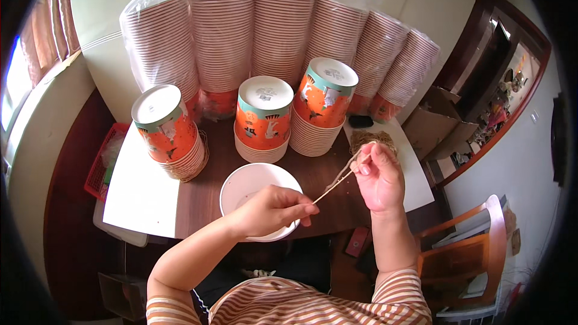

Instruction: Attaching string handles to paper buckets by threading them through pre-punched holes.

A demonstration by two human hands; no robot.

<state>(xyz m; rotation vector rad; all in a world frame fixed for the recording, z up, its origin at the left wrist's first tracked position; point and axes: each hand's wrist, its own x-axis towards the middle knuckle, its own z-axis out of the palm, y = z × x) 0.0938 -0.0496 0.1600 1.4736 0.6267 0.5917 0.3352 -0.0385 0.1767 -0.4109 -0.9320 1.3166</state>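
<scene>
A thin tan string is stretched between my two hands. My left hand pinches one end, held over the rim of a white paper tub whose open mouth faces up. Higher and to the right, my right hand has its fingers closed on the other end, where the string doubles into a loop. Behind that hand lies a bundle of brown string, partly hidden. Upside-down stacks of orange printed paper tubs stand beyond: one at left, one in the middle, one at right.
Tall plastic-wrapped stacks of tubs line the back of the brown and white table. A small black object lies near the string bundle. A red basket is at left; a wooden chair and a cardboard box are at right.
</scene>
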